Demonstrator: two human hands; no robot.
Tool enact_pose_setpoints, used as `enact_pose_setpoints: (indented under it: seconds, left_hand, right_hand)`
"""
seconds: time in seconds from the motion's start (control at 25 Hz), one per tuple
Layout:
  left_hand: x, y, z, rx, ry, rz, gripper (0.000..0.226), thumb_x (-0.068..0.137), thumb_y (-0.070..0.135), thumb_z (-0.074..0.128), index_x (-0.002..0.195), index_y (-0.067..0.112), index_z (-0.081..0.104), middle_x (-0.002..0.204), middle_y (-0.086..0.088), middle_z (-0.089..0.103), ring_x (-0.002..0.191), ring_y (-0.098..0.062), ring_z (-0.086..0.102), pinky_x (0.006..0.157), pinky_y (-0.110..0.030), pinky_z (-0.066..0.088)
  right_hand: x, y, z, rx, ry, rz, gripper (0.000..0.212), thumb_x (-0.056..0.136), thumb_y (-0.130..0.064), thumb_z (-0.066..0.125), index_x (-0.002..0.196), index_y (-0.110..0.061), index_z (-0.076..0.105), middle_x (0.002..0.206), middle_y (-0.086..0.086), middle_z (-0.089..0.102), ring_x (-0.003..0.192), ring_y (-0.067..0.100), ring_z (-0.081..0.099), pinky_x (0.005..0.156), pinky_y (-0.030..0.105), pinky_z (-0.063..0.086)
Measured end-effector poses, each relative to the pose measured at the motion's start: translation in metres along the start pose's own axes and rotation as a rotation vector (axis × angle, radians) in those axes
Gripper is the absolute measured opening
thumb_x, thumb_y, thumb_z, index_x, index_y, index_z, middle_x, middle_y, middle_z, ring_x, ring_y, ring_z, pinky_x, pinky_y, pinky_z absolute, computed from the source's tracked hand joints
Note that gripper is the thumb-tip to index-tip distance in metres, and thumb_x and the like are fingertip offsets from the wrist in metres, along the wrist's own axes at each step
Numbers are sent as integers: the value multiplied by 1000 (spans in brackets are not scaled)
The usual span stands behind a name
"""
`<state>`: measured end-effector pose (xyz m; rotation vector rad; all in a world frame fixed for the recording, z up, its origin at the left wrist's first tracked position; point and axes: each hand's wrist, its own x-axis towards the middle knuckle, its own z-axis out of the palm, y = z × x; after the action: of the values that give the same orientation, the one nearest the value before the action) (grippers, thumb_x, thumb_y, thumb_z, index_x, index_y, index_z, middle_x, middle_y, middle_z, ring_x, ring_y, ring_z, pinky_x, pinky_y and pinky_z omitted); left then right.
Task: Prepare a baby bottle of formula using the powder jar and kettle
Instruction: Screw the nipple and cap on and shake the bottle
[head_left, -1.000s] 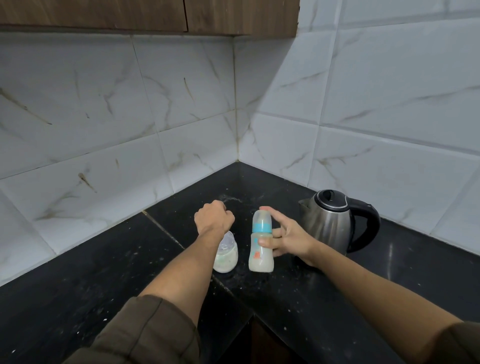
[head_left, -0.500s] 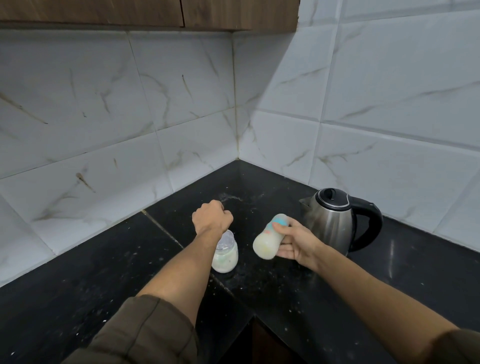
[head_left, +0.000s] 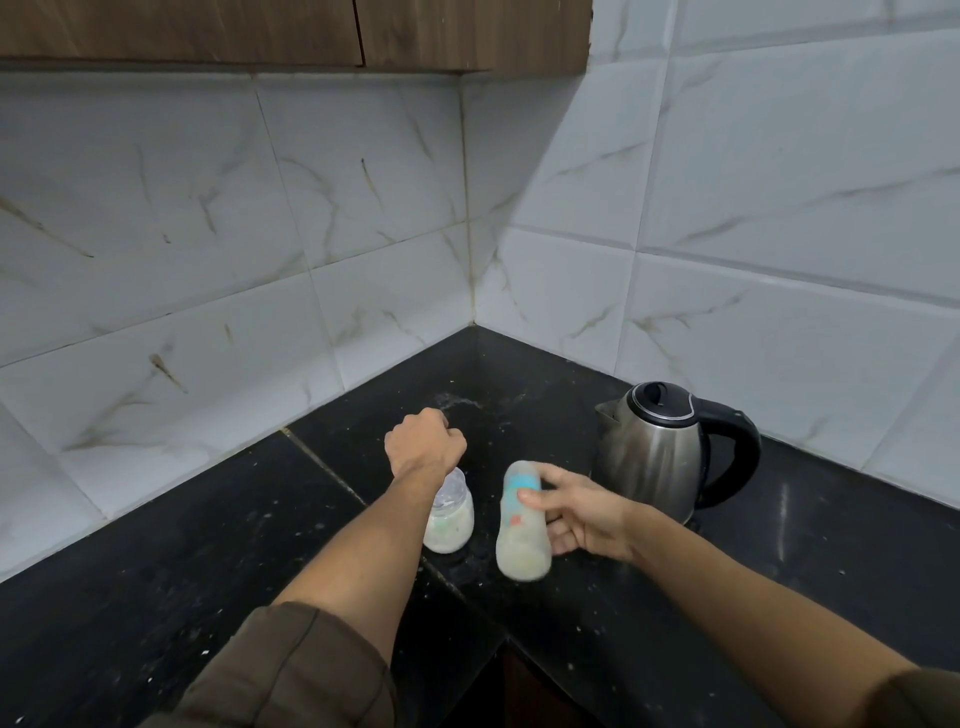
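A tall baby bottle (head_left: 521, 525) with a blue collar holds milky liquid; my right hand (head_left: 582, 512) grips it, lifted just off the counter, blurred, nearly upright with its top leaning slightly left. A shorter bottle (head_left: 451, 514) with a clear cap and pale liquid stands on the black counter (head_left: 208, 561), partly hidden by my left forearm. My left hand (head_left: 423, 444) is a closed fist hovering above and behind that short bottle, holding nothing that I can see. A steel kettle (head_left: 654, 447) with a black lid and handle stands to the right. No powder jar is in view.
White marble-look tiled walls meet in a corner behind the counter. Wooden cabinets (head_left: 291, 31) hang overhead. Spilled powder specks dot the counter near the corner. The counter's inner front edge lies just below the bottles.
My right hand lifted the tall bottle from the counter, tipped it sideways half a second ago, and now has swung it back near upright. My left fist and the short bottle stayed put.
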<state>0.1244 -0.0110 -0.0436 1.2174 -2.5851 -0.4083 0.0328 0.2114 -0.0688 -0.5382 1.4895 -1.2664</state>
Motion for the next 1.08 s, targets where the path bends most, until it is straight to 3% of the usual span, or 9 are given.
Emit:
enact_pose_setpoints:
  seconds: [0.08,0.16,0.24,0.36,0.44,0.6,0.76,0.96,1.08]
  left_hand:
    - [0,0,-2,0,2,-1,21,97,31,59,107,20,74,83,1,69,76,-16,65,85,-40,60]
    - [-1,-2,-5,1,10,-4,22,98,31,59,108,20,74,83,2,68,74,-15,63,86,-41,60]
    - [-2,-3,-6,1,19,-6,22,98,31,59,107,20,75,84,1,69,75,-16,64,86,-41,60]
    - [-7,-1,-6,3,13,3,23,97,31,58,106,19,75,85,0,71,79,-19,68,86,-42,60]
    - [-9,0,-7,2,9,7,23,97,30,58,106,19,75,87,-1,72,81,-20,68,86,-42,60]
    - [-11,1,-9,0,12,21,23,96,29,57,106,21,76,85,1,72,79,-20,68,84,-41,60]
    - [-13,3,-11,-6,19,25,21,96,30,58,106,22,76,83,1,71,77,-18,66,83,-40,60]
    - [-12,0,-12,-6,26,23,22,94,28,57,103,21,76,81,1,70,78,-21,68,84,-42,59]
    - [-12,4,-11,-18,18,35,22,94,29,58,103,21,76,85,-1,72,81,-23,69,85,-42,59]
  right_hand:
    - [-2,-1,-2,-13,-28,-28,67,89,-33,84,146,-33,50,122,20,77,104,35,79,74,37,67]
    - [1,-6,-6,116,196,-76,59,93,-29,80,144,-27,52,119,19,78,101,34,80,71,39,68]
    - [2,-7,-6,213,285,-68,54,96,-29,77,144,-24,53,119,19,78,101,34,80,70,39,68]
    - [-5,-4,-2,17,37,-18,64,91,-30,82,146,-34,49,122,18,78,105,36,79,74,38,66]
    - [-6,-10,0,6,8,-95,72,86,-28,87,146,-38,48,124,16,77,106,39,78,75,40,67]
    - [2,-30,5,316,327,-322,72,93,-19,80,154,-33,43,127,18,75,104,38,79,76,45,67]
    - [-10,-32,9,-76,35,-321,90,82,-29,91,152,-48,39,124,14,77,113,34,76,84,44,65]
    - [-9,-43,2,131,319,-491,91,82,-23,89,155,-44,39,119,9,80,111,29,77,82,44,66]
    - [-16,-40,2,-82,146,-379,93,75,-31,93,149,-52,40,121,9,79,111,29,77,83,43,66]
